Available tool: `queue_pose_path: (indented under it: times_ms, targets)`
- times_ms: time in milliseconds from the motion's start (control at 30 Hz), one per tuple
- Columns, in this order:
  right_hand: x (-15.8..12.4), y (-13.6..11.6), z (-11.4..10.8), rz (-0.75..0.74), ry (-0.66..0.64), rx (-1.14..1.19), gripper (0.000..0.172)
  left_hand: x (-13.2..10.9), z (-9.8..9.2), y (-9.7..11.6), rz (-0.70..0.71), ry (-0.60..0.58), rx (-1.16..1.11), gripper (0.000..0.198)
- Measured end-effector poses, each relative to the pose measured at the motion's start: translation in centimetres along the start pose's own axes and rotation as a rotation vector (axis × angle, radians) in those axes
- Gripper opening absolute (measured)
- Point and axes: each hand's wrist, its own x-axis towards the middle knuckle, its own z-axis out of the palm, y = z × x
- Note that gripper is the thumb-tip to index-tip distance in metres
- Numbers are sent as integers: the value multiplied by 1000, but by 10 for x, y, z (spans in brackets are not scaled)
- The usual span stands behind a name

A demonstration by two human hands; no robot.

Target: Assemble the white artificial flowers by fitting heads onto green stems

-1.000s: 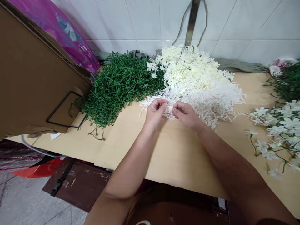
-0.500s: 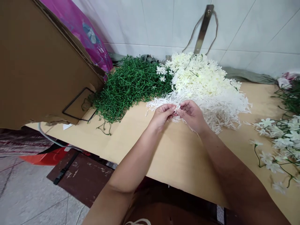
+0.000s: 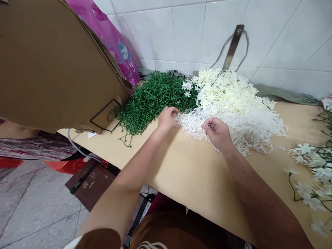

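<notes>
My left hand (image 3: 167, 118) is over the edge between the green stems (image 3: 158, 100) and the white thread-like pieces (image 3: 192, 122). Its fingers are curled and smeared by motion, so what they hold, if anything, does not show. Over the front of the white pieces, my right hand (image 3: 218, 132) is closed in a pinch of thumb and forefinger. Anything between those fingertips is too small to name. Behind the white pieces rises a heap of cream artificial flower heads (image 3: 228, 90).
A large cardboard box (image 3: 57, 65) stands at the left with a purple plastic bag (image 3: 114, 38) behind it. Assembled white flowers on green stems (image 3: 321, 173) lie at the right. Below the box, another person's arm (image 3: 15, 131) shows. A metal strip (image 3: 233, 46) leans against the tiled wall.
My hands were together, pinching a small white piece. Now they are apart: the left has moved leftward to the green stems, the right has stayed near the white pieces. The view has shifted.
</notes>
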Motion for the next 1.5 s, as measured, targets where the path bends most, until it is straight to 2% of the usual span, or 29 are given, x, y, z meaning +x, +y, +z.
queue_pose_path:
  times_ms: [33,67,200,267,333,500,633,733,833,900,967,1033,1100,1167,1233,1333,1500]
  targets:
    - [0,0,0,-5,-3,-1,18,7,-5,-9,63,32,247,27]
    - [0,1,0,-11,-4,-4,17,13,-10,-17,80,40,319,32]
    - [0,3,0,-16,-6,-35,17,26,-16,-30,236,-95,697,32]
    - [-1,4,0,-7,-9,-42,18,31,-16,-30,312,-135,795,28]
    - [-1,5,0,2,-11,-45,18,35,-18,-30,333,-136,784,27]
    - [-1,9,2,24,-23,-47,21,43,-34,-23,221,-34,558,23]
    - [-3,10,3,28,-37,-41,23,51,-49,-6,234,124,320,17]
    - [-3,7,2,21,-41,-27,25,59,-57,10,204,234,-50,9]
    - [-3,5,1,28,-27,32,30,52,-61,27,59,251,-584,7]
    - [-4,4,1,42,-25,87,33,32,-55,37,-73,144,-855,8]
    - [-7,5,1,74,-21,155,37,3,-43,45,-238,-100,-1021,8]
    - [-15,6,-1,147,-6,252,39,-30,-24,52,-405,-283,-1074,10]
    - [-25,8,-5,236,10,365,40,-59,-6,58,-502,-466,-1080,13]
    - [-36,10,-12,300,23,463,39,-78,9,63,-527,-594,-1065,16]
    - [-44,11,-19,328,45,528,38,-88,19,66,-504,-697,-1052,19]
    - [-49,14,-26,362,60,565,37,-89,28,65,-459,-793,-1054,23]
    - [-46,24,-26,396,-34,584,34,-82,34,51,-387,-910,-1080,26]
